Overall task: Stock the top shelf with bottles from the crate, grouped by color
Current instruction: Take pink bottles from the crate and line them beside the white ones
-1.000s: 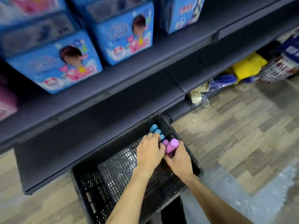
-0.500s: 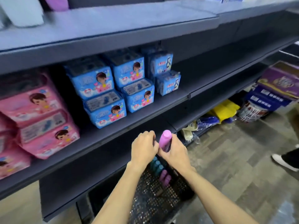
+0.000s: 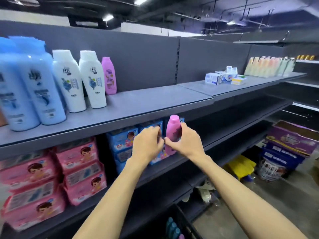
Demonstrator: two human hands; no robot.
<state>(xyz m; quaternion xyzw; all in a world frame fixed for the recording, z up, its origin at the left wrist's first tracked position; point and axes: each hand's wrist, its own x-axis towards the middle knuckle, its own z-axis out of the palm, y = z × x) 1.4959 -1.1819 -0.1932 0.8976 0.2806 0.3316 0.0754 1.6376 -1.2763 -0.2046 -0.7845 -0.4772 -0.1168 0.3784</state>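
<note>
We see a pink bottle (image 3: pixel 173 131) held upright in the air, cap up, just below the front edge of the top shelf (image 3: pixel 146 105). The right hand (image 3: pixel 187 143) grips it around the middle, thumb on the near side and fingers wrapped round the far side. The left hand (image 3: pixel 148 144) is just beside it on the left with its fingers curled and their tips close to the right thumb. We cannot tell whether it holds the bottle. Both bare forearms reach up from the bottom of the view.

On the top shelf, up and to the left of the held bottle, a second pink bottle (image 3: pixel 109 76) stands upright near the back panel. Just left of it stand two white bottles (image 3: pixel 93 80), and further left a group of blue bottles (image 3: pixel 40 88), somewhat blurred. Well to the right on the same shelf level lie some small boxes (image 3: pixel 222 78).

On the shelf below, blue packs (image 3: pixel 121 144) sit behind the hands and pink packs (image 3: pixel 51 178) are stacked to the left. At the bottom edge, a black crate (image 3: pixel 187 225) shows blue bottle tops (image 3: pixel 172 227) inside.
</note>
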